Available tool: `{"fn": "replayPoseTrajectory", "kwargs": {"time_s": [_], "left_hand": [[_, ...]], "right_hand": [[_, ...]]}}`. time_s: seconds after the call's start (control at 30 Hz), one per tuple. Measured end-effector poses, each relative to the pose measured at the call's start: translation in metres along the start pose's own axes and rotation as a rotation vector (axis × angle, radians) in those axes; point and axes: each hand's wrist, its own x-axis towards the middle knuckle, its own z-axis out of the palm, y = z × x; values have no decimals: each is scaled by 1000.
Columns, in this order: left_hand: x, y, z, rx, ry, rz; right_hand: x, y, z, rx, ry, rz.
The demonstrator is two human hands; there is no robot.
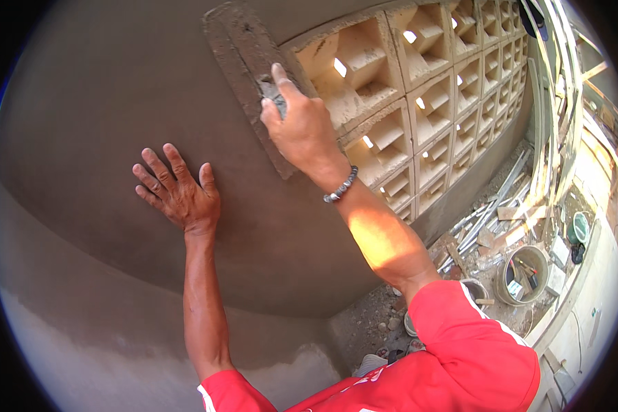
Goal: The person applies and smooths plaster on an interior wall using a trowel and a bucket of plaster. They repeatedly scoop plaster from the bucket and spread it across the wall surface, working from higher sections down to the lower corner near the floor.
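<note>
Brown float [243,65] at edge of wall [82,117] by vent blocks [399,69]: prob. stiff, light; we grasp mid-back handle [280,105]. R grip [302,127] clenched thereon; L grip [183,194] spread, empty.

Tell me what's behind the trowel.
Left of the trowel, smooth grey wall shows; to its right, pale vent blocks. The surface directly behind it is covered, so I cannot tell.

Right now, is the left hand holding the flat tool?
No, the right hand grips the flat tool; the left hand is spread open.
</note>
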Motion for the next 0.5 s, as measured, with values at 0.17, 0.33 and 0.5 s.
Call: {"fn": "replayPoseTrajectory", "kwargs": {"time_s": [0.17, 0.33, 0.5], "left_hand": [[-5, -6, 2, 38, 4, 10], [2, 1, 1, 35, -8, -7], [-3, -11, 3, 52, -22, -13]], "right_hand": [[-91, 57, 6, -39, -150, 54], [-288, 193, -26, -115, -343, 184], [-421, 202, -117, -202, -745, 460]]}}
